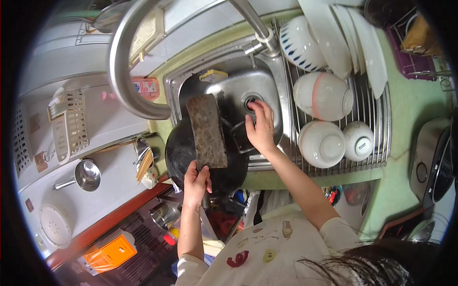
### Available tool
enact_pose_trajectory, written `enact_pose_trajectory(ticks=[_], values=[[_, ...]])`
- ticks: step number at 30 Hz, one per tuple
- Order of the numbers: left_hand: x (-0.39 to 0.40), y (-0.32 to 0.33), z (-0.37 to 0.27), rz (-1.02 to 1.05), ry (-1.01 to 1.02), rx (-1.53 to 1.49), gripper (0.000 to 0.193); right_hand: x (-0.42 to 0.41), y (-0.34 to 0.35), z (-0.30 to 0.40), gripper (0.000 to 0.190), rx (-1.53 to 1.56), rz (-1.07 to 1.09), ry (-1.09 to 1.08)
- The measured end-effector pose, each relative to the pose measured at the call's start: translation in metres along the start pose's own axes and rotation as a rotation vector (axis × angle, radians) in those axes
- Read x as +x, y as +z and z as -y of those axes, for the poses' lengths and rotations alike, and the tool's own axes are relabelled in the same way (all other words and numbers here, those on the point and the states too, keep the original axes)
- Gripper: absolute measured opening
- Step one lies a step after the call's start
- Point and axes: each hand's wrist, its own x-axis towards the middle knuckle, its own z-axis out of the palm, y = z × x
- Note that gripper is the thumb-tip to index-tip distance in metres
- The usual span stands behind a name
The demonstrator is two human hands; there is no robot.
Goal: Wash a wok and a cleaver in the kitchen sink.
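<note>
My left hand (pixel 196 182) grips a broad rectangular slab with a worn, stained brown-grey face, which looks like a cleaver blade (pixel 207 132); any handle is hidden in my fingers. The slab is tilted over a black wok (pixel 179 146) that rests across the sink's left front edge. My right hand (pixel 261 127) hovers above the stainless-steel sink (pixel 229 89), near the drain (pixel 252 102). Its fingers are spread and I see nothing in them. A yellow sponge (pixel 213 75) lies at the back of the basin.
A steel faucet (pixel 123 64) arches over the sink's left side. On the right, a metal drying rack (pixel 315 173) carries upturned bowls (pixel 322 144) and upright plates (pixel 372 53). At left are a pink bottle (pixel 146 88), chopsticks (pixel 144 166) in a holder and a hanging steel ladle (pixel 87 174).
</note>
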Motion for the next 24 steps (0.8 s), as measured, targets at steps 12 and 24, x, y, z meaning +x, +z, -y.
enact_pose_trajectory(ticks=[12,24], values=[[0.026,0.029,-0.022,0.144,-0.180,-0.629,0.008,0.132,0.023,0.015,0.046,-0.166,0.305,-0.108],[0.066,0.027,-0.021,0.155,-0.089,-0.617,0.008,0.105,-0.008,0.108,0.019,0.299,1.040,0.022]])
